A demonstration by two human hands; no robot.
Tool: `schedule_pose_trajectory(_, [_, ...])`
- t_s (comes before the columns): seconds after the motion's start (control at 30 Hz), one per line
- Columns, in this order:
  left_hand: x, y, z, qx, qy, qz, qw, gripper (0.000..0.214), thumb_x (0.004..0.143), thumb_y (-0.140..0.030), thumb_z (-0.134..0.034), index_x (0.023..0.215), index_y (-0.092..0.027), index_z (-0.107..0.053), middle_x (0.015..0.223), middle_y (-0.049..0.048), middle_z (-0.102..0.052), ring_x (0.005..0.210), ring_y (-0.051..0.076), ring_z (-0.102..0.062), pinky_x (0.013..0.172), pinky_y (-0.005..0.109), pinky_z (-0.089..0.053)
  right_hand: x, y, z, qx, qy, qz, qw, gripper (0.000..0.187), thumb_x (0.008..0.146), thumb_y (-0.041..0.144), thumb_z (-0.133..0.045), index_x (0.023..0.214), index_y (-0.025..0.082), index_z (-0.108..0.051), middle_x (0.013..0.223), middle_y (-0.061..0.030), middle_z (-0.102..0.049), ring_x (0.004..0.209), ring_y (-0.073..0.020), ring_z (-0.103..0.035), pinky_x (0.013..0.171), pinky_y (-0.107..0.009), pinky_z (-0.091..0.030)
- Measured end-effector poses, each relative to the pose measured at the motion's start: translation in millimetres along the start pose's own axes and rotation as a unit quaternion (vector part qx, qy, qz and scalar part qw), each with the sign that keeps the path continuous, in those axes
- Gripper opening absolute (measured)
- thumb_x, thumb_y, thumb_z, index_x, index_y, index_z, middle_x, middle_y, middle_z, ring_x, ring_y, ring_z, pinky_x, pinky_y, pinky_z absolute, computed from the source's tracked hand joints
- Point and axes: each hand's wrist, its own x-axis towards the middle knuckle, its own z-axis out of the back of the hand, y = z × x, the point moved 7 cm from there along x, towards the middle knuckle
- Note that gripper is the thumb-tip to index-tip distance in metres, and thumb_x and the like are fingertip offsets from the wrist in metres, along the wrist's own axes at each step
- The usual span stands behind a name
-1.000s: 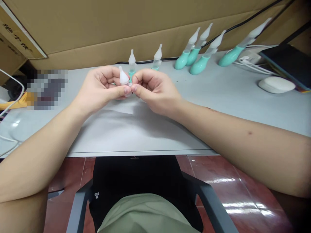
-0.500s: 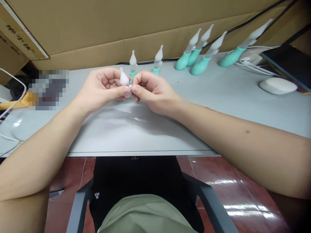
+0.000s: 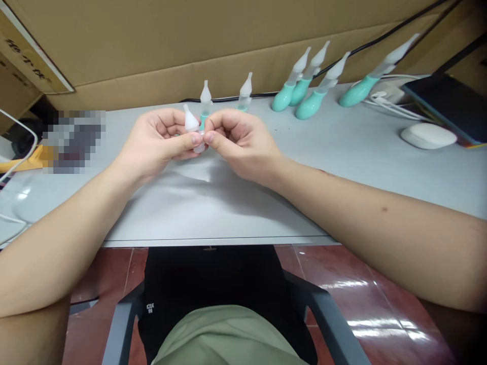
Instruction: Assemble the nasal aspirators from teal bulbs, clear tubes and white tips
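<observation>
My left hand (image 3: 160,134) is closed around a nasal aspirator's top part, held above the desk. Its white soft nozzle (image 3: 190,119) points up and tilts slightly left, and a clear body (image 3: 199,148) shows below the thumb. At the right side of that clear body, my right hand (image 3: 239,139) pinches with thumb and forefinger. The fingertips hide what is between them. Just behind the hands, an aspirator with a teal bulb (image 3: 206,99) stands upright, and another aspirator (image 3: 245,91) stands to its right, partly covered by my right hand.
Several teal-bulbed aspirators (image 3: 312,105) lean along the cardboard wall (image 3: 152,45) at the back right. A white rounded case (image 3: 428,136), cables and a dark flat object (image 3: 449,104) lie on the right of the grey desk (image 3: 178,213). A yellow-handled item (image 3: 23,159) is at left.
The whole view has shifted slightly. Both hands stay together at the clear body, with only small finger movement; the hold looks the same.
</observation>
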Motion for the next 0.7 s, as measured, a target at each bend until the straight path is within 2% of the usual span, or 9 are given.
schedule_pose_trajectory(0.23, [-0.2,-5.9,-4.6,-0.049,0.021,0.024,0.998,0.068,0.077,-0.082,-0.125,0.103,-0.028,-0.094,0.102,0.0048,-0.093,0.103,0.029,-0.096,0.108,0.055,-0.088,-0.1,2.1,-6.4,0.059,0.068,0.003,0.996,0.041,0.12,0.053,-0.094,0.104,0.029,-0.065,0.11,-0.0061,-0.073,0.114,-0.0275,-0.073,0.113,-0.042,-0.07])
schedule_pose_trajectory(0.5, [-0.3,-5.3,-7.2,-0.054,0.034,0.026,0.998,0.069,0.074,-0.085,-0.125,0.106,-0.03,-0.098,0.102,0.0015,-0.095,0.109,0.035,-0.1,0.111,0.061,-0.089,0.5,-7.4,-1.8,0.054,0.09,-0.017,0.994,0.047,0.124,0.061,-0.09,0.103,0.028,-0.064,0.104,-0.0042,-0.07,0.098,-0.0231,-0.068,0.095,-0.038,-0.069])
schedule_pose_trajectory(0.6, [-0.3,-5.5,-5.3,-0.067,0.019,0.016,0.997,0.064,0.075,-0.078,-0.127,0.103,-0.029,-0.098,0.099,0.0002,-0.094,0.103,0.031,-0.1,0.101,0.051,-0.09,1.4,-8.2,0.2,0.06,0.073,-0.02,0.995,0.049,0.12,0.062,-0.097,0.102,0.028,-0.067,0.102,-0.003,-0.074,0.094,-0.0222,-0.071,0.092,-0.037,-0.071])
schedule_pose_trajectory(0.7, [0.4,-3.3,-1.1,-0.077,-0.012,0.017,0.997,0.061,0.073,-0.07,-0.13,0.101,-0.027,-0.097,0.095,0.0001,-0.093,0.096,0.026,-0.098,0.093,0.04,-0.088,2.6,-6.1,2.9,0.074,0.029,-0.008,0.997,0.055,0.102,0.068,-0.115,0.103,0.028,-0.077,0.102,-0.0027,-0.081,0.095,-0.023,-0.077,0.093,-0.038,-0.075])
